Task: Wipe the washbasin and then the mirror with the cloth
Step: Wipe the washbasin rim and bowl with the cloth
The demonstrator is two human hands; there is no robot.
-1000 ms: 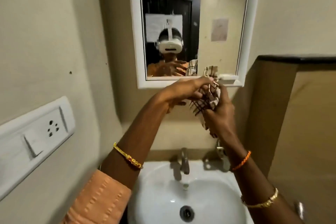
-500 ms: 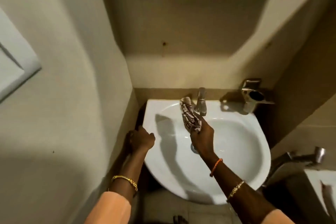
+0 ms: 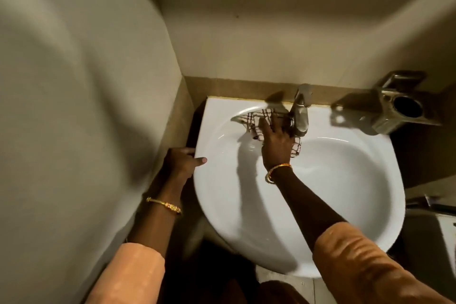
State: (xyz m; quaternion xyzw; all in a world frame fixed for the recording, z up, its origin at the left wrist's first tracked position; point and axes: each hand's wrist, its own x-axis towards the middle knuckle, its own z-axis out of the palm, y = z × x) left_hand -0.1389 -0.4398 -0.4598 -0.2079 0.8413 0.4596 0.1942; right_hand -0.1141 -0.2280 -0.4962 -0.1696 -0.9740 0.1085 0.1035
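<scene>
The white washbasin fills the middle of the head view, below me. My right hand presses a white cloth with dark checks flat against the basin's back left slope, just left of the tap. Its fingers are spread over the cloth. My left hand grips the basin's left rim, thumb on top of the rim and fingers under the edge. The mirror is out of view.
A plain wall stands close on the left and another behind the basin. A metal holder is fixed at the back right, above the rim. Part of a grey fixture shows at the right edge.
My view dropped from the mirror to the basin. The right hand went from holding the bunched cloth in the air to pressing it flat beside the tap. The left hand now grips the rim.
</scene>
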